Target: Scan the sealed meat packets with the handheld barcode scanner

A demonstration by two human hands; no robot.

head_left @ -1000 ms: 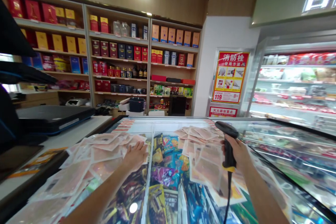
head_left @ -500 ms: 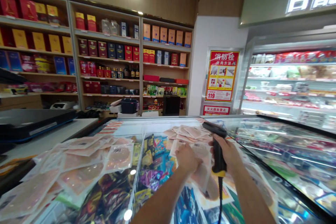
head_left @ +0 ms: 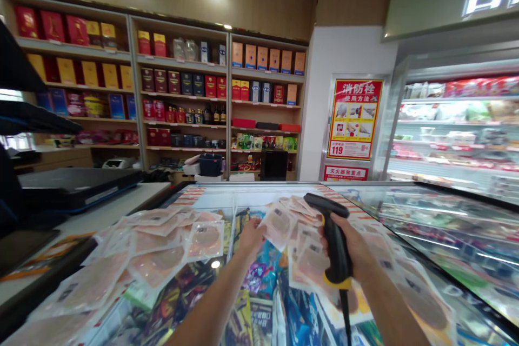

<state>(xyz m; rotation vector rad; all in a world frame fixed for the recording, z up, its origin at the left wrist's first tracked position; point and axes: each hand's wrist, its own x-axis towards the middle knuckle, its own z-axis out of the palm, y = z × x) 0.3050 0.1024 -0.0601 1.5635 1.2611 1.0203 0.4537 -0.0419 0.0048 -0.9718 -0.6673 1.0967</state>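
Observation:
My left hand (head_left: 251, 235) pinches the left edge of a clear flat packet (head_left: 278, 225) with a round pale pink slice inside and a small barcode label. The packet is tilted up over the open chest freezer. In my right hand (head_left: 352, 246) is a black barcode scanner (head_left: 337, 243) with a yellow base, its cord hanging down and its head pointing left above the packets. Below the scanner lie more of the same packets (head_left: 310, 259), overlapping one another. A larger heap of packets (head_left: 156, 243) covers the left part of the freezer.
Colourful ice-cream bags (head_left: 259, 275) fill the freezer, split by a white wire divider (head_left: 230, 243). A glass lid (head_left: 441, 227) spans the right side. At left is a counter (head_left: 133, 203) with a dark flat device (head_left: 81, 186). Shelves of boxes (head_left: 182, 84) stand behind.
My left hand has moved left and lifted a packet from the pile. The scanner stays in my right hand, its head now nearer that packet. The view has turned slightly left.

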